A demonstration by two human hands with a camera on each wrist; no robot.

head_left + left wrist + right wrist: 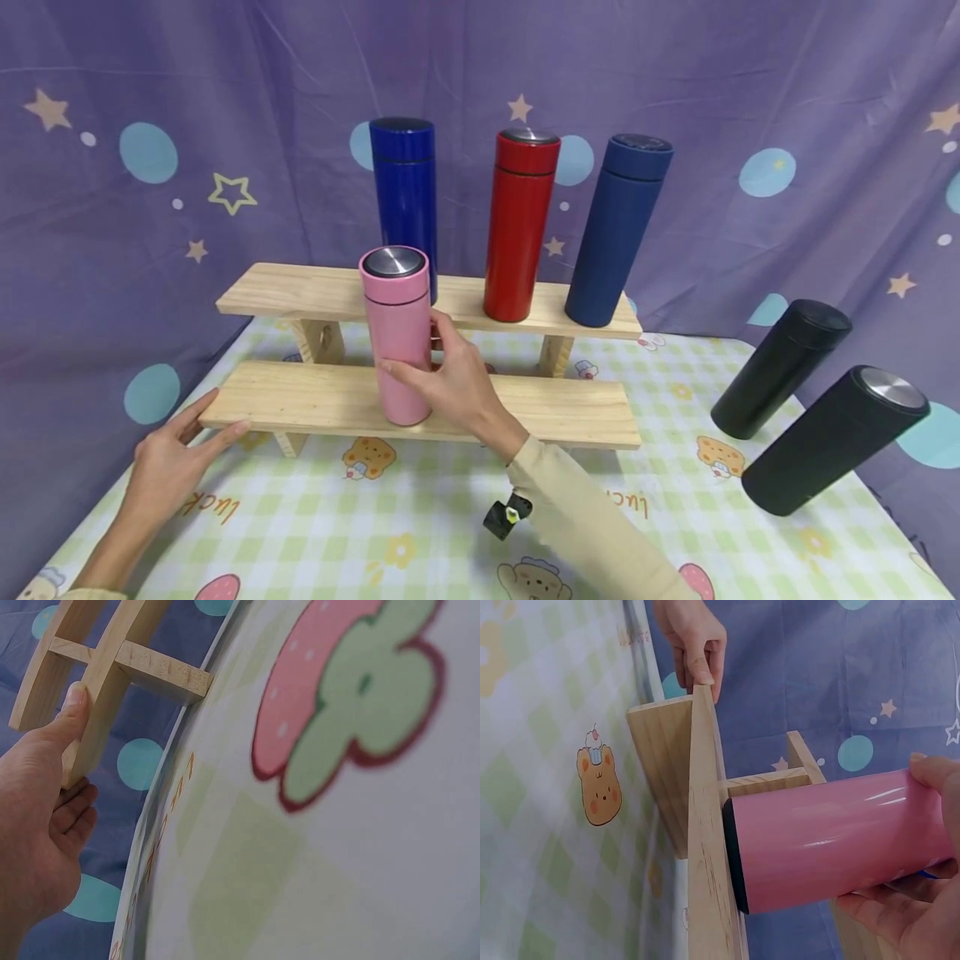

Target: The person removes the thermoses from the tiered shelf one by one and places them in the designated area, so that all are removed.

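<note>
A pink thermos bottle (397,333) with a steel-topped lid stands upright at the lower step of a two-tier wooden shelf (300,396). My right hand (457,379) grips its body from the right, thumb in front and fingers behind. In the right wrist view the dark base of the pink thermos (832,840) is right at the board. My left hand (168,462) holds the left end of the lower board, and the left wrist view shows the thumb of the left hand (45,802) on one face and fingers on the other.
On the upper step stand a glossy blue thermos (405,183), a red thermos (521,225) and a matte navy thermos (618,229). Two black thermoses (780,367) stand on the checked tablecloth (315,517) at the right. A purple curtain (300,108) hangs behind.
</note>
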